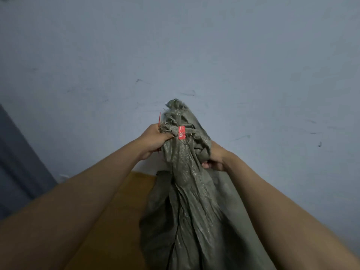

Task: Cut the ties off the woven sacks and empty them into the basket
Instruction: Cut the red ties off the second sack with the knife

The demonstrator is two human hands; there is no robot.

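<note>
Gripping the gathered neck of a grey-green woven sack, the person has both hands busy in the one head view on offer. The left hand bunches the frayed mouth just beside the red tie, which is wrapped round the neck with its thin tail sticking up past the knuckles. The right hand clutches the fabric a little lower on the other side. The sack hangs upright between the forearms, its body dropping out of the bottom of the view, in front of a scuffed blue-grey wall.

By my reckoning the job is barely begun on this sack: the tie is on, uncut, and nothing has been tipped out. No cutter and no basket show here, so both steps remain. A tan surface lies below the left arm; I can't tell what it is.
</note>
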